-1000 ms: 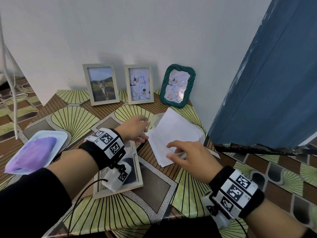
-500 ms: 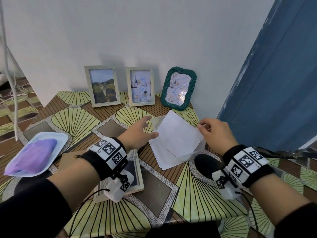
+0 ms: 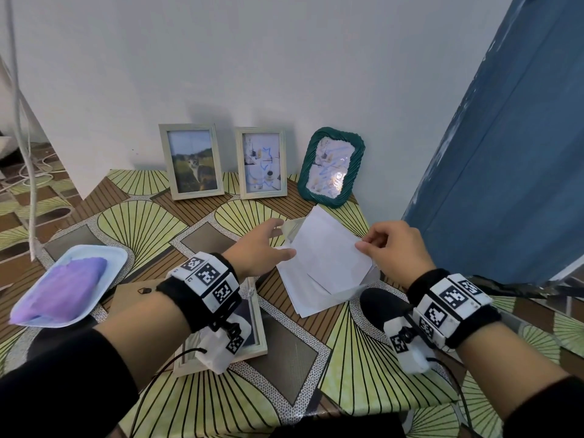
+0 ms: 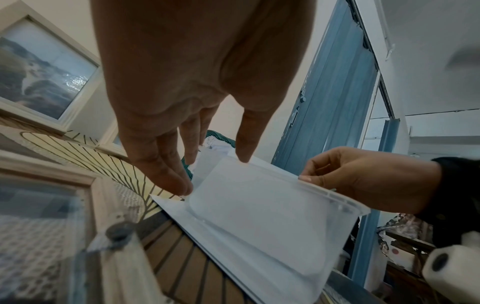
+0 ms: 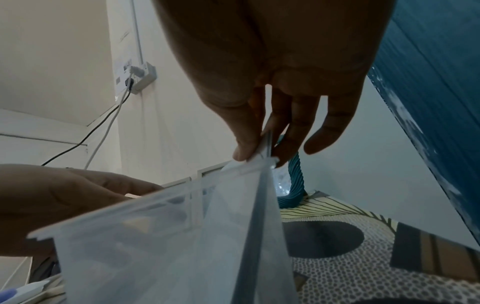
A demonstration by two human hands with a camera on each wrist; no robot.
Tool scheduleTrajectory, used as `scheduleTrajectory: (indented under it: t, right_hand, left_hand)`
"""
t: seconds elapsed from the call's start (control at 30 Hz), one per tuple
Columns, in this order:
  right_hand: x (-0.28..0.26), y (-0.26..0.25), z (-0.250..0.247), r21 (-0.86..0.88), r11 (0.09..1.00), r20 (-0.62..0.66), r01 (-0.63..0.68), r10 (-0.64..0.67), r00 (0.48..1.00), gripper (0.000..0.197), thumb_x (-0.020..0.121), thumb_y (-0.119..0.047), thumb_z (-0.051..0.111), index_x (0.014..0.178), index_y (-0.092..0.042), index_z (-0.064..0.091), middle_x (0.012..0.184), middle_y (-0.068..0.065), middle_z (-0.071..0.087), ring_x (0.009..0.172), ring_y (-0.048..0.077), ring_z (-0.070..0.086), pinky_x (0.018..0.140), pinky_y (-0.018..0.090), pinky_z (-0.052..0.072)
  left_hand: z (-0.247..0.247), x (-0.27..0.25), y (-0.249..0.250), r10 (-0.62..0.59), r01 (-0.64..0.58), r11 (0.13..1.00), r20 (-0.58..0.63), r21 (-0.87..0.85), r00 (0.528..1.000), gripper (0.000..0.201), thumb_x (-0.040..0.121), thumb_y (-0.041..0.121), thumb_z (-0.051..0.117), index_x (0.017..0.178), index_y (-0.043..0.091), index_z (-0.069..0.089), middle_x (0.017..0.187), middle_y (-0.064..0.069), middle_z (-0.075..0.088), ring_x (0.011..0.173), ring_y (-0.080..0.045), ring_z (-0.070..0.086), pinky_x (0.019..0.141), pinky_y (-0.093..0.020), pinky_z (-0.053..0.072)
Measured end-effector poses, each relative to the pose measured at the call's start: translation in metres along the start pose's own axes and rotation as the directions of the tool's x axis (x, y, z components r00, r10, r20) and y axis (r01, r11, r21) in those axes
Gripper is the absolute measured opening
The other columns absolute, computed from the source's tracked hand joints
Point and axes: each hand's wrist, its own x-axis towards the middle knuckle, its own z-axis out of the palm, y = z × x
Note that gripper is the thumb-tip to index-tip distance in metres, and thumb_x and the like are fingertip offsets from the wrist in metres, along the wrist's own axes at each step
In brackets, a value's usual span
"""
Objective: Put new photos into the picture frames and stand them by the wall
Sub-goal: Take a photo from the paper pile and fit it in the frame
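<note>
Three picture frames stand against the pale wall [image 3: 284, 58], far past both hands: a pale frame with a cat photo [image 3: 191, 161], a second pale frame [image 3: 263, 163], and a green wavy frame [image 3: 331, 167]. They stand on a worktop [image 3: 142, 222] covered in a cloth with green fan shapes and brown stripes. The right hand [image 3: 396, 249] pinches the top edge of a clear plastic pouch [image 4: 262, 216] between thumb and fingers and lifts that side up. The left hand [image 3: 259, 248] is flat and relaxed, its fingertips [image 4: 179, 185] touching the pouch's other edge and gripping nothing. White sheets of paper [image 3: 303, 292] lie under the pouch, between the two hands. A fourth frame [image 3: 252, 320] lies flat on the worktop just under the left wrist. Out past the left arm sits a white tray with a purple cloth [image 3: 68, 284] on it. A blue door [image 3: 505, 153] stands close beside the right hand. A wall socket with cords [image 5: 137, 77] plugged in shows in the right wrist view.
</note>
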Motion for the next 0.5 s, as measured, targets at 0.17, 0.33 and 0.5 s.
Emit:
scheduleTrajectory:
  t: [0.17,0.33,0.5]
  right_hand:
    - [-0.001,-0.002,-0.005,0.121,0.992,-0.012,-0.03,0.031,0.999,0.02,0.073,-0.021,0.086,0.071,-0.015,0.067,0.067,0.001,0.066,0.06,0.011,0.057,0.058,0.019,0.045]
    - [0.002,-0.003,-0.009,0.215,0.974,0.03,-0.077,0.072,0.997,0.029,0.076,-0.035,0.082,0.069,-0.013,0.064,0.069,0.005,0.062,0.064,0.013,0.053,0.06,0.024,0.043]
    - [0.006,-0.003,-0.012,0.117,0.992,-0.034,-0.053,0.057,0.998,0.023,0.088,-0.031,0.07,0.073,-0.015,0.066,0.066,-0.004,0.057,0.061,0.008,0.05,0.054,0.018,0.036]
  left_hand:
    - [0.0,0.003,-0.001,-0.008,0.008,1.0,-0.004,-0.002,1.0,0.07,0.088,0.023,0.072,0.148,0.024,0.036,0.145,0.0,0.049,0.121,-0.017,0.052,0.09,-0.032,0.052]
    - [0.0,0.005,-0.001,-0.019,0.019,1.0,-0.003,-0.019,1.0,0.07,0.088,0.022,0.072,0.148,0.024,0.036,0.143,0.0,0.05,0.113,-0.015,0.054,0.069,-0.019,0.047]
    - [0.002,0.005,-0.001,-0.013,0.013,1.0,-0.008,0.001,1.0,0.069,0.089,0.023,0.071,0.147,0.024,0.036,0.143,0.001,0.05,0.112,-0.012,0.051,0.07,-0.017,0.043]
